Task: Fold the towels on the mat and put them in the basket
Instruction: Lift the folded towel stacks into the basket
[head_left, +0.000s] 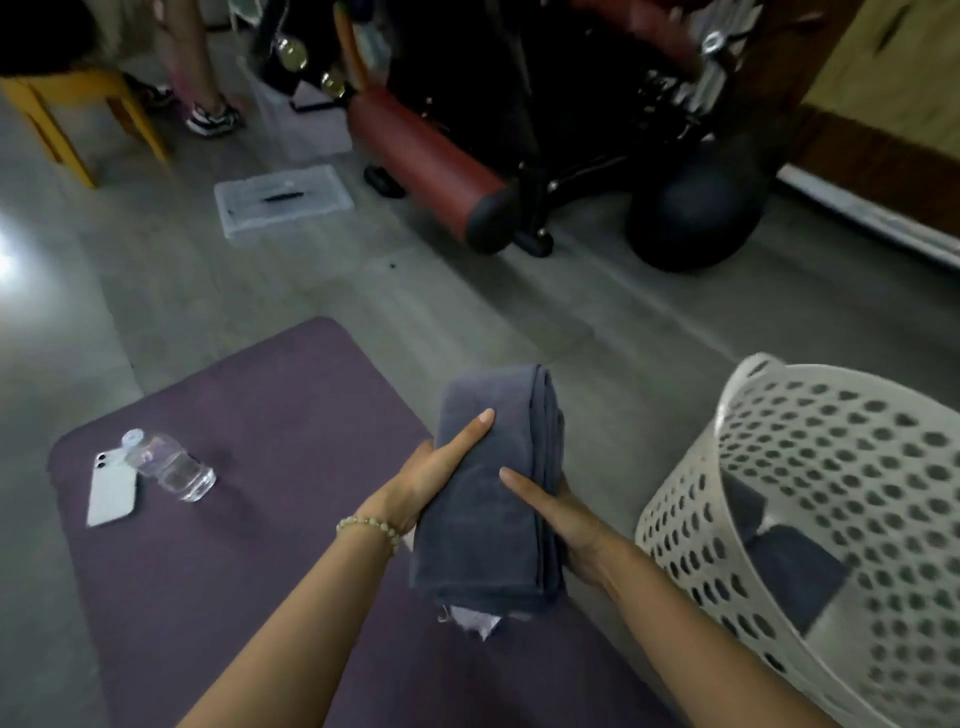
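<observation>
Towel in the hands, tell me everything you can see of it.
The towel is dark grey soft cloth, folded into a thick oblong with its layered edges along the right side. A pale scrap, perhaps a label, shows under its near end. It seems lifted, over the right edge of the mat and left of the basket. The left hand and right hand grip its sides, thumbs on top.

Bare forearms, a pale beaded bracelet (370, 526) on the left wrist.
</observation>
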